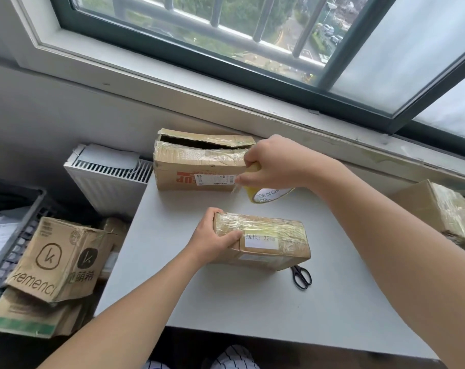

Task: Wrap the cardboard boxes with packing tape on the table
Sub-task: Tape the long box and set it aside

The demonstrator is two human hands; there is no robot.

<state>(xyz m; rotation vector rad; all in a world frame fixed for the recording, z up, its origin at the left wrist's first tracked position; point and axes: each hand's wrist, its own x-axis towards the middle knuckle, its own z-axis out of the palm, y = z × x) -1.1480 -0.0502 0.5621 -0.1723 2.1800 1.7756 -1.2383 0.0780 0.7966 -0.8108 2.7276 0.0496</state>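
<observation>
A small cardboard box (274, 243) with a white label and shiny tape on top lies in the middle of the grey table (226, 296). My left hand (212, 235) grips its left end, thumb on top. My right hand (271, 163) holds a roll of yellowish packing tape (268, 194) above and behind that box, and a clear strip of tape runs down from the roll toward the box. Behind stands a bigger cardboard box (196, 166) with its top flap partly open.
Black scissors (302, 276) lie on the table just right of the small box. Another taped box (444, 209) sits at the right edge. Left of the table are a white radiator (106, 179), a dark crate (16, 225) and stacked cardboard boxes (58, 259). A window sill runs behind.
</observation>
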